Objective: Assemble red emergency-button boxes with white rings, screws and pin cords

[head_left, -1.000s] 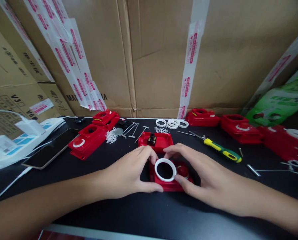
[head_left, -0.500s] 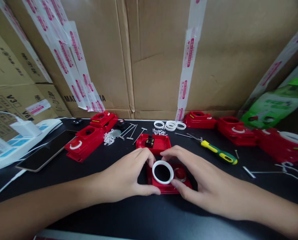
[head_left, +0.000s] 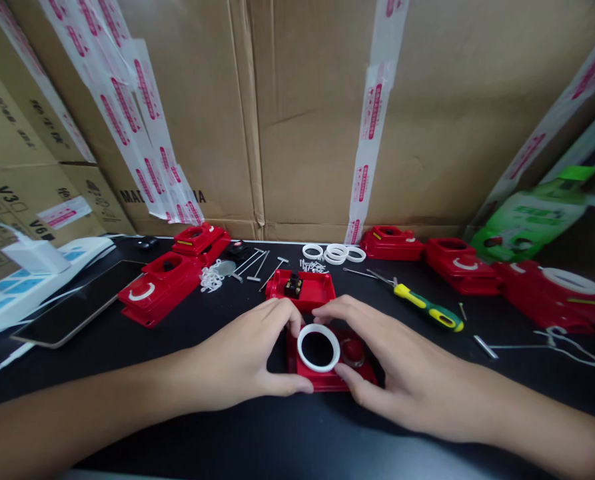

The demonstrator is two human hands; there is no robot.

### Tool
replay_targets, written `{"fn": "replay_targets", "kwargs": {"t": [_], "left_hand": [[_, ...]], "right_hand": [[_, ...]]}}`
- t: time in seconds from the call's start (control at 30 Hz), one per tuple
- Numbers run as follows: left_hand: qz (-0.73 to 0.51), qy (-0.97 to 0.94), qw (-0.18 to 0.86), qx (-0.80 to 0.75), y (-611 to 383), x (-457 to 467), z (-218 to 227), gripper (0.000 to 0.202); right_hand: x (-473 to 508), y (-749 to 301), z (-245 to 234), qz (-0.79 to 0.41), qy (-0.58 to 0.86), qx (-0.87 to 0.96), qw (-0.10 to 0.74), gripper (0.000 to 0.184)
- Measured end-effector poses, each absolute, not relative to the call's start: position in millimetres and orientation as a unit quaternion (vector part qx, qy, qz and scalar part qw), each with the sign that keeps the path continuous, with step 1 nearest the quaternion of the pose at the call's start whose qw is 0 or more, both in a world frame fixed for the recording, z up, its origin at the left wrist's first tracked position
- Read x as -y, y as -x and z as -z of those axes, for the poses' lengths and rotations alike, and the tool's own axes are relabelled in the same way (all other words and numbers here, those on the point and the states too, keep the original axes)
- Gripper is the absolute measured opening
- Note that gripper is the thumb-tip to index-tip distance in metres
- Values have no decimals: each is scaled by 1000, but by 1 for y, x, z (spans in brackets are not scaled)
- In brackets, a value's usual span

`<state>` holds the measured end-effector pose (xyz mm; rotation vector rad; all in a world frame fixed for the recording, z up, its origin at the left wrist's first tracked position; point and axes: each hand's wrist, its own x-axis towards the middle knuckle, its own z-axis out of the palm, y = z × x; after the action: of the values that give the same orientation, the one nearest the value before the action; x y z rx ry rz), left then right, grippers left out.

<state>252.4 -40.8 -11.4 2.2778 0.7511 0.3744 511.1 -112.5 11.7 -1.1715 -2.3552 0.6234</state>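
Observation:
A white plastic ring [head_left: 336, 351] sits over the round opening of a red plastic cover [head_left: 322, 381] on the black table. Beside the ring, on the right of the cover, is a round red button [head_left: 353, 352]. My left hand [head_left: 247, 353] curls around the cover's left side, its thumb along the front edge and its fingertips by the ring's upper left. My right hand [head_left: 392, 367] spans the right side, with the thumb against the ring's lower right and fingers behind it. Just behind lies an open red housing [head_left: 322, 285] with a black part inside.
White rings [head_left: 335, 253], screws [head_left: 313, 266] and metal T-shaped tools lie at the back. A yellow-green screwdriver [head_left: 427, 307] rests to the right. Red units [head_left: 162, 287] stand at both sides. A phone [head_left: 82, 303] and power strip [head_left: 22, 287] lie left; a green bottle [head_left: 532, 213] stands right.
The whole scene has shifted slightly left as the camera turned. Both hands keep the same hold around the ring and red cover.

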Motion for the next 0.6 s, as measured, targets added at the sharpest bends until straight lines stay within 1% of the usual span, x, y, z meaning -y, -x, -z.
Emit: {"fn": "replay_targets", "kwargs": {"t": [0.23, 0.4, 0.6], "left_hand": [[-152, -879, 348, -287, -253, 41, 12, 45], [-152, -880, 345, -289, -253, 41, 12, 45], [-158, -881, 342, -287, -254, 41, 13, 45]], "right_hand": [[111, -513, -8, -220, 422, 852, 218, 48], [112, -513, -8, -229, 419, 852, 216, 41], [109, -513, -8, -238, 420, 849, 214, 42]]}}
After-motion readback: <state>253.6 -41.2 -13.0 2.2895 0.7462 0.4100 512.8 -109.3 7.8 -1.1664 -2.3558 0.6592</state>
